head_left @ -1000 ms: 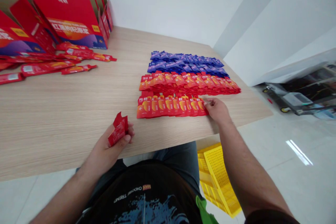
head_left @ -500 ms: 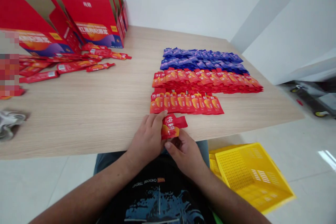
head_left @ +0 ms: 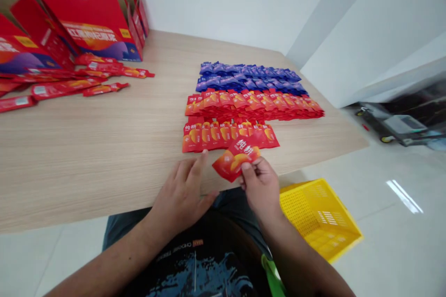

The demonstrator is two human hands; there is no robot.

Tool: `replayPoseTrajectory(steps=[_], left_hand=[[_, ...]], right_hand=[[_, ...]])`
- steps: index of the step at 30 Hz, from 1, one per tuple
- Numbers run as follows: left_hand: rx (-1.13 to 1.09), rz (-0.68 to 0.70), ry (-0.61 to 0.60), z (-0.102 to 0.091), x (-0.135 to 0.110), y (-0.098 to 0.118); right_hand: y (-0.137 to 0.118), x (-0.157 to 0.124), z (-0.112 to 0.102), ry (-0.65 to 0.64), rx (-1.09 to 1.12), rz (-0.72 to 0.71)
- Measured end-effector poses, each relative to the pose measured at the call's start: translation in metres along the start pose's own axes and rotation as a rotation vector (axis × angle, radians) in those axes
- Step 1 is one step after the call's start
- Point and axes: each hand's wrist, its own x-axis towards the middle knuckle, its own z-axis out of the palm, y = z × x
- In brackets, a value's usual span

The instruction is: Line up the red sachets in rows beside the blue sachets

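My right hand [head_left: 259, 187] pinches a red and orange sachet [head_left: 237, 158] between thumb and fingers, holding it just over the near edge of a front row of matching sachets [head_left: 226, 137]. My left hand [head_left: 181, 195] lies open near the table's front edge, fingers spread, holding nothing and close to the sachet's lower left. Behind the front row is a denser overlapping row of red and orange sachets [head_left: 251, 106]. Beyond that lie overlapping purple sachets [head_left: 247, 76] in rows.
The light wood table [head_left: 87, 148] holds open red cardboard boxes [head_left: 83, 14] at back left, with loose long red sachets [head_left: 59, 87] in front of them. A yellow plastic basket [head_left: 320, 218] sits on the floor to the right. A wheeled cart [head_left: 393, 125] stands farther right.
The sachet passed from my left hand to my right, and my left hand has opened. The sachet now sits higher, over the front row, and the view has shifted slightly.
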Motion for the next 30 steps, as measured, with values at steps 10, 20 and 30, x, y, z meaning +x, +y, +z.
replayPoseTrajectory(steps=[10,20,30], left_hand=[[-0.128,-0.326,0.033,-0.033,-0.051,-0.083],[-0.066,-0.257,0.027,-0.031,-0.045,-0.075],[-0.014,-0.241,0.022,-0.027,-0.048,-0.075]], right_hand=[[-0.034,0.122,-0.185,0.277,-0.410,0.148],[-0.020,0.176,-0.169,0.048,-0.604,0.433],[-0.011,0.191,-0.157,0.042,-0.779,0.359]])
